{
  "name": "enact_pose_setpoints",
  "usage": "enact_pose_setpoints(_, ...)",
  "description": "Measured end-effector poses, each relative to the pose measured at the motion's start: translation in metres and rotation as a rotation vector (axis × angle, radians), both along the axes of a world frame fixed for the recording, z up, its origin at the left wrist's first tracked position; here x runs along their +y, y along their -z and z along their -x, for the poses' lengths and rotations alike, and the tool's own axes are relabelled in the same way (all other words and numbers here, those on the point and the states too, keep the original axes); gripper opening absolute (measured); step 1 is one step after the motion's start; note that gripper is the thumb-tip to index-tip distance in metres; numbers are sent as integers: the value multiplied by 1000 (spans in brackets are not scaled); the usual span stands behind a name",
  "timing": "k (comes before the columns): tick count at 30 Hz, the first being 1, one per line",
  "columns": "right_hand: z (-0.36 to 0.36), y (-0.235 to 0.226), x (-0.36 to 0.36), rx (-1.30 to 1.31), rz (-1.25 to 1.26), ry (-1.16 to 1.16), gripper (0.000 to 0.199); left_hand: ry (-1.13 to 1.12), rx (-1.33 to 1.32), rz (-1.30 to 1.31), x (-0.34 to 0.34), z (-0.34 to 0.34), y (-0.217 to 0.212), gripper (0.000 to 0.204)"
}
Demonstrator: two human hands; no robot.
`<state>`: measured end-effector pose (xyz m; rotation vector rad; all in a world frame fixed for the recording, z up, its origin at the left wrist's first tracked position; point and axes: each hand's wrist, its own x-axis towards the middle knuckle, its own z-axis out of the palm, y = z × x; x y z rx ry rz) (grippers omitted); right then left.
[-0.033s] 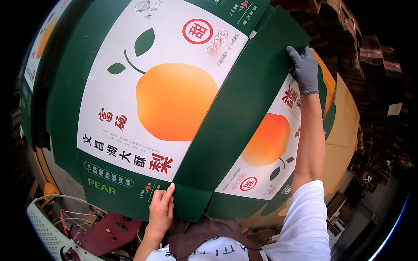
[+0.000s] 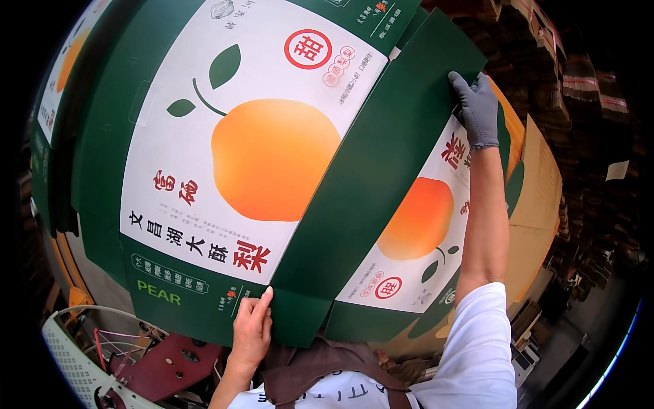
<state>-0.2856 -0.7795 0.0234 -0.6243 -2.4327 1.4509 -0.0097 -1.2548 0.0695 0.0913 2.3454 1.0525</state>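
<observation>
A large flat cardboard box blank spreads out before me, green with white panels that carry a big orange-yellow pear and green leaves. My left hand is bare and closed at its near edge, thumb on top and fingers curled. A grey knitted glove covers my right hand, which grips the blank's far right edge, thumb apart and fingertips partly hidden over the edge. My right arm stretches across the smaller pear panel. Fold lines divide the blank into panels.
Brown cardboard lies beneath and to the right. Another printed green sheet stands at the far left. At the lower left is a machine with a pale perforated guard and a maroon plate. Stacked cardboard bundles fill the right background.
</observation>
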Motion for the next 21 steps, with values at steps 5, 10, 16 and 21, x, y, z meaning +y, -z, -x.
enact_pose_setpoints(5, 4, 3, 0, 4, -9, -17, 42, 10, 16, -15, 0, 3, 1, 57)
enact_pose_setpoints(10, 8, 5, 3, 24, -23, -38, 43, -8, -14, -13, -1, 1, 1, 56)
enact_pose_setpoints(16, 10, 11, 3, 14, -45, -38, 43, -4, -6, -14, 0, 4, -1, 55)
enact_pose_setpoints(21, 6, 6, -1, 1, 48, -27, 41, -9, -11, -15, 0, 5, -2, 54)
